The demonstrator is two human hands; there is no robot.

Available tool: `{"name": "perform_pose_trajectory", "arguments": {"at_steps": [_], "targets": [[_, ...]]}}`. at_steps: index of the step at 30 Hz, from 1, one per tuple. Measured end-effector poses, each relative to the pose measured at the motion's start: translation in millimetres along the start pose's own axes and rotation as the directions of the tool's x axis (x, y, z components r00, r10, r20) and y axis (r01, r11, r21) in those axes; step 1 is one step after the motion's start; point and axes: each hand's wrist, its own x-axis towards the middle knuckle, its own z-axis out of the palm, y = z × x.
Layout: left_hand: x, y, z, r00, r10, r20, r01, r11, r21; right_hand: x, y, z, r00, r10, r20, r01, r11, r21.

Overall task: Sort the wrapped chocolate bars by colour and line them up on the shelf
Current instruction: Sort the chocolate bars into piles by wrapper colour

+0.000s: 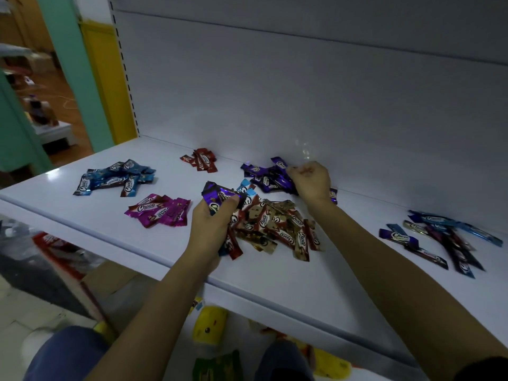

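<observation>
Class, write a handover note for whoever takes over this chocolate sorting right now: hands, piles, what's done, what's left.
Left hand grips a fistful of bars, with a shiny purple-wrapped bar on top.
Right hand grips bars at the purple foil pile.
Done: blue foil pile, red foil pile and magenta foil pile lie on the white metal shelf as loose heaps.
Left: the mixed gold-and-red heap in the centre, the long dark-wrapped bars on the far right, then lining everything up.
</observation>
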Motion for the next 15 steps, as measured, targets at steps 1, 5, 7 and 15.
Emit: {"name": "perform_pose_trajectory", "arguments": {"at_steps": [1,5,7,15], "targets": [[0.0,0.0,-0.2,1.000,0.003,0.003,-0.003,1.000,0.003,-11.4,-10.5,3.9,0.996,-0.036,0.081,0.030,0.997,0.074],[0.7,0.2,-0.4,0.998,0.038,0.046,-0.041,0.996,0.083,-55.3,-48.4,16.2,0.807,-0.273,0.524,0.185,0.959,0.215],[1.3,-0.9,-2.1,0.996,0.063,0.068,-0.071,0.989,0.126,-62.4,-56.6,21.5,0.698,-0.299,0.651,0.223,0.954,0.199],[0.2,-0.6,-3.0,0.996,0.064,0.064,-0.071,0.992,0.102,-55.9,-65.4,21.5,0.688,-0.201,0.697,0.091,0.977,0.191]]}}
